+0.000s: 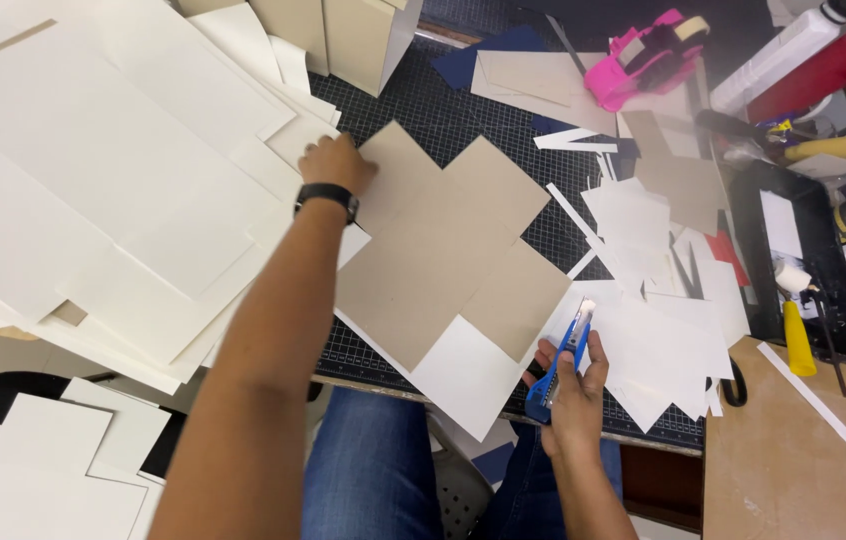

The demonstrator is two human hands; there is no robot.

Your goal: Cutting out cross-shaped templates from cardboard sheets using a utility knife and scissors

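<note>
Head view: left hand (338, 163) pressed flat on far-left corner of brown cardboard cutout (443, 245), fingers spread on it, gripping nothing. Cutout lying on dark cutting mat (453, 115), partly over a white sheet (468, 375). Right hand (571, 385) closed around blue utility knife (560, 362), blade out, just beside cutout's near-right edge. White paper offcuts (653, 300) right of knife.

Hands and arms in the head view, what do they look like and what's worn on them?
Both forearms are bare, with no sleeves showing. The left hand has a black band around its wrist, like a watch or fitness tracker. The right hand wears nothing visible: no glove, ring or band. Blue jeans show below.
</note>
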